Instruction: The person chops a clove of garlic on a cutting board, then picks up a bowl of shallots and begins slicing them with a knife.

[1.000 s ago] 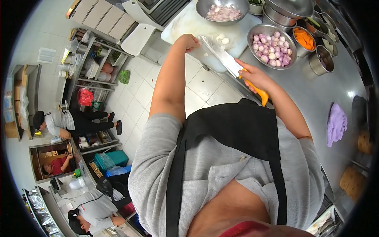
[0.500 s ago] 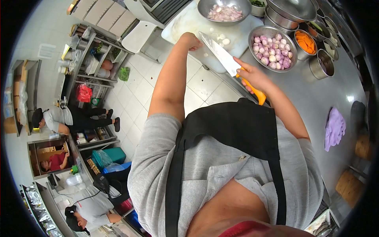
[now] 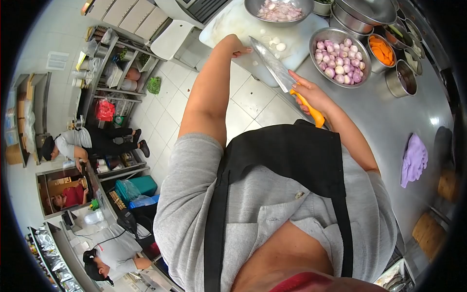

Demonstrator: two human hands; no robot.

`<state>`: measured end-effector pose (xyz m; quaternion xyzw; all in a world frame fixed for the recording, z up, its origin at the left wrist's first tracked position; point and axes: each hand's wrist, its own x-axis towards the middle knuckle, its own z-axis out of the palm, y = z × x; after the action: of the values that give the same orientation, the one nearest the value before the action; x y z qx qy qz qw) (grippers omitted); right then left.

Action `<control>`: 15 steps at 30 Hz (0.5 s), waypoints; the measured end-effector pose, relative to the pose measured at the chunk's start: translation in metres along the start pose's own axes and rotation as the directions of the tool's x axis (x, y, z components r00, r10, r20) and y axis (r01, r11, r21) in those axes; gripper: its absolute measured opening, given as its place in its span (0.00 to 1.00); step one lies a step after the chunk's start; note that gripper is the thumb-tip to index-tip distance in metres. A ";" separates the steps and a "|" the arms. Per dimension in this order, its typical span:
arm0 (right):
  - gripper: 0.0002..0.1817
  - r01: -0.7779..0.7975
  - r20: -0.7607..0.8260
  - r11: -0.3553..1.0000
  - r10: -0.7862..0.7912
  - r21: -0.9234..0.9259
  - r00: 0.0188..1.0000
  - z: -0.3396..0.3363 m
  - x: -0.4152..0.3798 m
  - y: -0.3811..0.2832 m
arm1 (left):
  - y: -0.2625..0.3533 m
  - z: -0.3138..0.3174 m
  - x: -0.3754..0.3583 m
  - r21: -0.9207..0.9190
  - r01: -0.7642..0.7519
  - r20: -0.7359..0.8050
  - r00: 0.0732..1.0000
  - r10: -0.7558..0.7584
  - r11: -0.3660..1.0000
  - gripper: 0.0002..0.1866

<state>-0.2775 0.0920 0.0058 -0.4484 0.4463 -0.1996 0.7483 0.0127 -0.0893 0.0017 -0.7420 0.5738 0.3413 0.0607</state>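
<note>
Orange is the colour to watch first: from the head view, your right hand [image 3: 307, 92] is wrapped tight around the orange handle of the knife [image 3: 277, 65], and its long blade runs up and to the left over the white cutting board [image 3: 228, 24]. Your left hand [image 3: 237, 47] sits with fingers curled at the blade's tip, pinning something small on the board; what exactly it grips is hidden under the knuckles. A few peeled shallot pieces [image 3: 277, 46] lie loose just beside the blade.

The main risk, as I judge it, is the closeness of your left fingertips to the edge: a round, slick shallot can roll under pressure, and the blade would slide toward the knuckles. Keep those fingertips tucked.

A second risk comes from the board itself. It sits at the counter [image 3: 389, 117] edge, with bare floor tiles directly below, so a hard push could send cut pieces over the side.

The bowl of whole shallots [image 3: 340, 56] stands near your right forearm, and a wide elbow swing could knock it.
</note>
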 end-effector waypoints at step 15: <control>0.29 -0.015 -0.017 0.983 0.012 -0.182 1.000 0.007 0.010 -0.015 | -0.010 0.008 0.009 -0.100 -0.081 -0.062 0.995 0.075 0.992 0.22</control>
<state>-0.2650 0.0810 0.0148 -0.5103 0.4717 -0.1564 0.7019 0.0189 -0.0897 -0.0127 -0.7308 0.5855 0.3509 -0.0074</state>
